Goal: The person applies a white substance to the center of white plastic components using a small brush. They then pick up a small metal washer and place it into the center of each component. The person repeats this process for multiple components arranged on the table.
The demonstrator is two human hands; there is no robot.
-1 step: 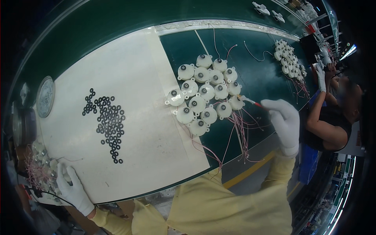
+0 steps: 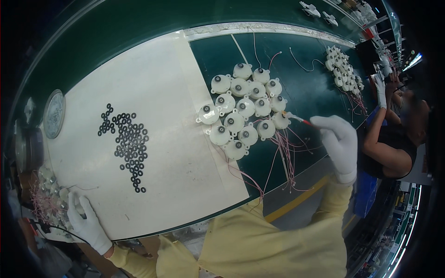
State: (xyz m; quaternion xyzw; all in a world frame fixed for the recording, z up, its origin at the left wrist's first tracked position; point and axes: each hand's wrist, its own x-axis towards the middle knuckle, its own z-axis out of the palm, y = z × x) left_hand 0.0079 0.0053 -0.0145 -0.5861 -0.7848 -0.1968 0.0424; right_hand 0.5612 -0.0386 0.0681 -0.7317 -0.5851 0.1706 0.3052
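Note:
My right hand (image 2: pixel 340 146), in a white glove, pinches a small brush (image 2: pixel 303 121) with a red handle. Its brownish tip meets the rim area of a round white motor (image 2: pixel 280 121) at the right side of a group; whether it touches is hard to tell. Dark round pieces sit on top of the grouped motors (image 2: pixel 244 107), and pink wires (image 2: pixel 290 160) trail from them. At the lower left my gloved left hand (image 2: pixel 88 224) has thumb and fingers apart, beside a heap of similar motors (image 2: pixel 48 187). Something pale shows between those fingers.
Black rings (image 2: pixel 132 146) lie scattered on a white sheet (image 2: pixel 181 157) over the green table. A round pale dish (image 2: pixel 54 114) stands at the left. More white motors (image 2: pixel 342 69) are farther right, where a gloved co-worker (image 2: pixel 389 143) sits.
My right hand has shifted very slightly to the right with the brush. My left hand has stayed in place.

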